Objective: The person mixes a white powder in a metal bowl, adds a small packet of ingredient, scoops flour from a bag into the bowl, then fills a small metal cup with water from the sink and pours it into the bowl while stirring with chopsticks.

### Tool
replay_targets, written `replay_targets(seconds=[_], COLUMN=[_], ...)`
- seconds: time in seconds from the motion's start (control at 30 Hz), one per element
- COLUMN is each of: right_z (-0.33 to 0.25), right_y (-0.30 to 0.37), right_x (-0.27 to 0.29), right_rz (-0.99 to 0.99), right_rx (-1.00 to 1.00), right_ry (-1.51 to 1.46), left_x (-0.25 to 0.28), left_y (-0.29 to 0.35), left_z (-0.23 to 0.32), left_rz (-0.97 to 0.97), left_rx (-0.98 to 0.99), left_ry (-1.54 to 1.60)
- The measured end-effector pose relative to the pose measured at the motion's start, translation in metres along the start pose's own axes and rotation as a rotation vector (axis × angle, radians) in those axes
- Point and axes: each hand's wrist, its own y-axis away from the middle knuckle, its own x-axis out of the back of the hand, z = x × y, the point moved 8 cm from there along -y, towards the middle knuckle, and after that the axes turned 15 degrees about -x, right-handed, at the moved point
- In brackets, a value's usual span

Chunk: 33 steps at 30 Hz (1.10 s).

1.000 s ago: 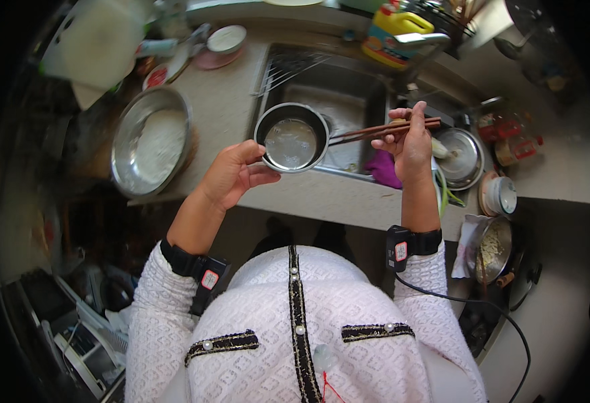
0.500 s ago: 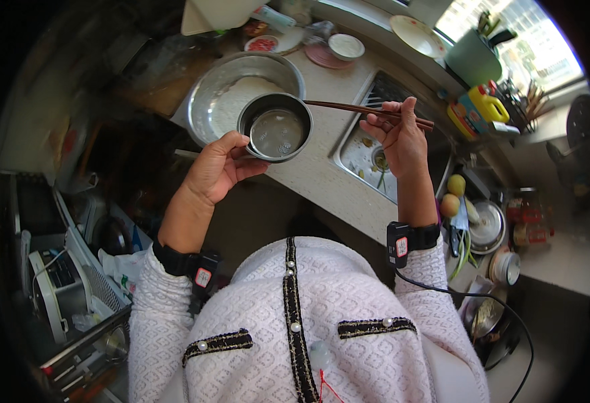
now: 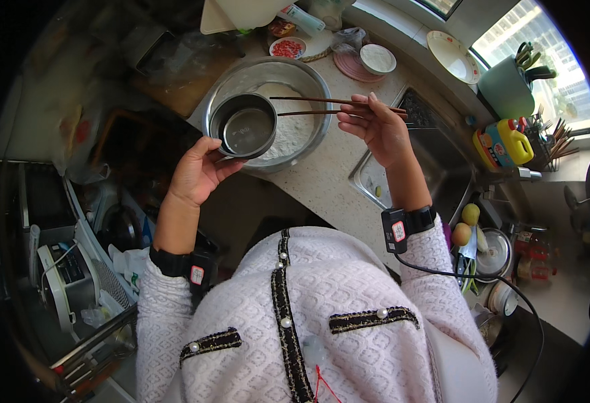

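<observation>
Pinched by its rim, a small round metal bowl with clear liquid in it is held by my left hand. It hangs over the left part of a large steel basin and covers some of it. White flour lies in the basin, visible to the right of the small bowl. My right hand holds a pair of brown chopsticks, fingers closed round their thick ends. Their tips are spread apart over the basin, close to the small bowl's right rim.
Right of the basin is a steel sink. Behind it stand a plate of chopped red pieces and a white bowl near a pink coaster. A yellow jug and a green knife holder stand at the far right.
The small bowl has moved left, further over the basin. My right hand has brought the chopsticks left over the basin, and their tips have spread apart.
</observation>
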Motion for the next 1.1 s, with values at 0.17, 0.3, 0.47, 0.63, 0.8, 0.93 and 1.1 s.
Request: replay_targets(seconds=[0.17, 0.3, 0.47, 0.63, 0.8, 0.93, 1.1], right_z=[0.009, 0.014, 0.022, 0.033, 0.047, 0.061, 0.089], right_y=[-0.019, -0.027, -0.039, -0.042, -0.038, -0.039, -0.05], right_x=[-0.004, -0.007, -0.025, -0.046, -0.068, -0.075, -0.079], right_rz=[0.073, 0.139, 0.259, 0.466, 0.649, 0.722, 0.745], right_rx=[-0.024, 0.014, 0.136, 0.291, 0.404, 0.364, 0.27], right_ry=[0.02, 0.007, 0.019, 0.113, 0.302, 0.456, 0.607], left_x=[0.015, 0.025, 0.041, 0.058, 0.074, 0.077, 0.072], left_y=[-0.034, -0.06, -0.091, -0.115, -0.136, -0.152, -0.167], left_z=[0.003, 0.006, 0.024, 0.037, 0.045, 0.045, 0.041], left_rz=[-0.02, -0.102, -0.207, -0.287, -0.35, -0.364, -0.375], left_rx=[0.02, 0.064, 0.122, 0.14, 0.178, 0.211, 0.214], left_ry=[0.013, 0.022, -0.005, -0.014, -0.043, -0.064, -0.064])
